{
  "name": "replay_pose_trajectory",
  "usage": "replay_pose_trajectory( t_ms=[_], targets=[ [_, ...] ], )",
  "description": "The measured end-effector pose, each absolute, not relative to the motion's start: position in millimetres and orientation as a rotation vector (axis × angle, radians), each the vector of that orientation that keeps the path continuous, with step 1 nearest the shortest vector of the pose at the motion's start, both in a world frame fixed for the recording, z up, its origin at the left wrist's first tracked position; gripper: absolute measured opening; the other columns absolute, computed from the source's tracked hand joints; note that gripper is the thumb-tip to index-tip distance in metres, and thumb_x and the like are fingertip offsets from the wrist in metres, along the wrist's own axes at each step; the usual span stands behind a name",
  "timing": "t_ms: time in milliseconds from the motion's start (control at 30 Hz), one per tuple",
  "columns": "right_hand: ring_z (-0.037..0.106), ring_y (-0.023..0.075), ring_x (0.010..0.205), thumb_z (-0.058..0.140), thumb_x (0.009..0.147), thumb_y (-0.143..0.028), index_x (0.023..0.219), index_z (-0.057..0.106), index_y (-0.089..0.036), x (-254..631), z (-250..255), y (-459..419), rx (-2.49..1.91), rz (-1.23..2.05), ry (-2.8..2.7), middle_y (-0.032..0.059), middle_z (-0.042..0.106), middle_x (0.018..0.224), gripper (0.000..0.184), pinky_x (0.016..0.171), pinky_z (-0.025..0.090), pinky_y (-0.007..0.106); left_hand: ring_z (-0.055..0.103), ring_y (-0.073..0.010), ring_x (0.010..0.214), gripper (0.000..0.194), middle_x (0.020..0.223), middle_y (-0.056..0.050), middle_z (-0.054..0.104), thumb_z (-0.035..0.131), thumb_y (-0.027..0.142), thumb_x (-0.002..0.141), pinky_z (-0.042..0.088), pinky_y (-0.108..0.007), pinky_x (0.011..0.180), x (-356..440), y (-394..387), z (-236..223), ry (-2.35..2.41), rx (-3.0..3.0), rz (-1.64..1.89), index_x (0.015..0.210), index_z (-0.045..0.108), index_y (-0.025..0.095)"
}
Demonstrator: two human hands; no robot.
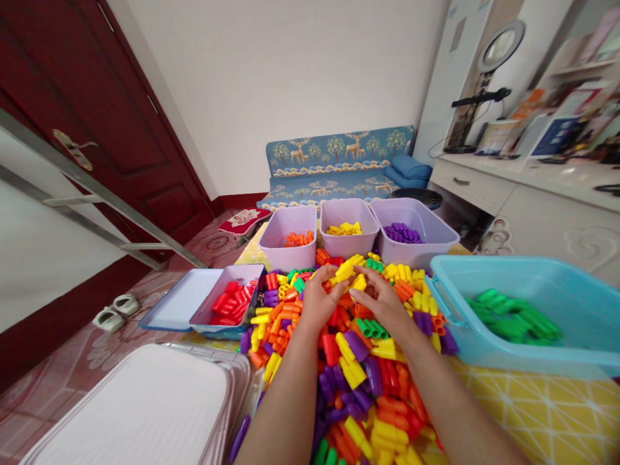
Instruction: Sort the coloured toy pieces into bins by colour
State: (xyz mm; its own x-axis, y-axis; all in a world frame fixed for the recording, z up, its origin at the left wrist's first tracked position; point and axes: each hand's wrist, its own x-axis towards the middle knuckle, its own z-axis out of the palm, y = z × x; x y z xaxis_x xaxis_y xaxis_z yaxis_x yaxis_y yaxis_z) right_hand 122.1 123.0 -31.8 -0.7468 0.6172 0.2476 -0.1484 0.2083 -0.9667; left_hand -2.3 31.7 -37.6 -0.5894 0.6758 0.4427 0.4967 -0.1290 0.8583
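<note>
Over a heap of coloured plastic pieces, both of my hands are close together. My left hand is closed on yellow plastic pieces, which stick out above its thumb and fingers. The fingertips of my right hand pinch another yellow plastic piece, right beside those in the left. The pieces look like short ribbed tubes joined side by side. Green pieces lie just below my hands, among orange, red, purple and yellow ones.
Lilac bins hold orange, yellow and purple pieces at the back. A box of red pieces stands left, a blue tub with green pieces right. Stacked lids lie front left; a metal ladder leans beyond.
</note>
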Motion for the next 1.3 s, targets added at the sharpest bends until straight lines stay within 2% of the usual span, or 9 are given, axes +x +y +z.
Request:
replay_pose_trajectory(
  t_ms=[133,300,533,700,867,1033,1133,1200,1300],
  targets=[
    [0.065,0.0227,0.102,0.065,0.079,-0.038,0.128,0.055,-0.023,122,-32,125,-0.457,1.542,-1.871,0.0078,0.066,0.12,0.052,0.089,0.053,0.038,0.066,-0.0178,0.087,0.017,0.091,-0.004,0.071,0.065,0.026,0.079,0.05,-0.027,0.081,0,29,-32,1.961,1.364,1.775,0.093,0.067,0.016],
    [0.059,0.025,0.115,0.058,0.084,-0.042,0.12,0.063,-0.026,125,-30,128,-0.545,1.296,-1.985,0.0051,0.066,0.121,0.04,0.102,0.043,0.045,0.066,-0.0177,0.086,0.019,0.093,-0.004,0.073,0.068,0.028,0.078,0.05,-0.028,0.081,0,30,-38,1.941,1.403,1.729,0.094,0.071,0.018],
    [0.062,0.0265,0.109,0.062,0.081,-0.038,0.1,0.071,-0.022,125,-33,133,-0.563,0.99,-1.989,0.0071,0.071,0.11,0.027,0.103,0.041,0.047,0.066,-0.0203,0.097,0.028,0.104,-0.007,0.072,0.065,0.017,0.076,0.05,-0.034,0.092,-2,31,-42,2.004,1.394,1.763,0.104,0.069,0.017],
    [0.066,0.0249,0.095,0.06,0.081,-0.037,0.105,0.067,-0.018,127,-25,135,-0.635,1.06,-1.832,0.0096,0.072,0.102,0.032,0.089,0.051,0.042,0.063,-0.0191,0.105,0.04,0.11,-0.006,0.07,0.053,0.004,0.072,0.047,-0.033,0.098,-3,32,-38,1.947,1.363,1.842,0.107,0.066,0.017],
    [0.068,0.0219,0.076,0.063,0.076,-0.038,0.096,0.068,-0.018,139,-5,133,-0.62,1.278,-1.976,0.0065,0.073,0.087,0.029,0.068,0.055,0.034,0.064,-0.0179,0.099,0.028,0.107,-0.006,0.07,0.058,0.016,0.08,0.05,-0.03,0.091,-6,33,-41,1.951,1.272,1.927,0.107,0.065,0.017],
    [0.066,0.0203,0.066,0.064,0.076,-0.036,0.087,0.072,-0.016,155,6,136,-0.613,1.392,-2.367,0.004,0.069,0.069,0.024,0.06,0.053,0.031,0.064,-0.0166,0.085,0.023,0.096,-0.004,0.072,0.06,0.026,0.083,0.05,-0.028,0.08,-9,32,-42,2.094,1.191,1.968,0.102,0.069,0.018],
    [0.069,0.0228,0.085,0.067,0.076,-0.038,0.112,0.066,-0.018,153,9,135,-0.601,1.527,-2.027,0.0102,0.07,0.103,0.041,0.069,0.056,0.033,0.064,-0.0173,0.086,0.023,0.096,-0.005,0.073,0.061,0.028,0.082,0.049,-0.028,0.081,-9,32,-42,2.092,1.192,1.98,0.101,0.07,0.018],
    [0.064,0.0239,0.11,0.069,0.076,-0.037,0.132,0.051,-0.028,147,9,134,-0.447,1.577,-1.709,0.0106,0.052,0.139,0.059,0.085,0.054,0.036,0.064,-0.0177,0.088,0.023,0.098,-0.005,0.073,0.062,0.028,0.082,0.048,-0.029,0.082,-10,32,-42,2.09,1.194,1.985,0.101,0.07,0.018],
    [0.056,0.0241,0.123,0.07,0.076,-0.033,0.138,0.041,-0.034,140,5,133,-0.316,1.573,-1.561,0.0081,0.033,0.154,0.068,0.098,0.047,0.04,0.064,-0.0179,0.089,0.022,0.099,-0.005,0.073,0.061,0.027,0.083,0.048,-0.029,0.083,-10,32,-43,2.095,1.182,1.993,0.101,0.07,0.018]
  ],
)
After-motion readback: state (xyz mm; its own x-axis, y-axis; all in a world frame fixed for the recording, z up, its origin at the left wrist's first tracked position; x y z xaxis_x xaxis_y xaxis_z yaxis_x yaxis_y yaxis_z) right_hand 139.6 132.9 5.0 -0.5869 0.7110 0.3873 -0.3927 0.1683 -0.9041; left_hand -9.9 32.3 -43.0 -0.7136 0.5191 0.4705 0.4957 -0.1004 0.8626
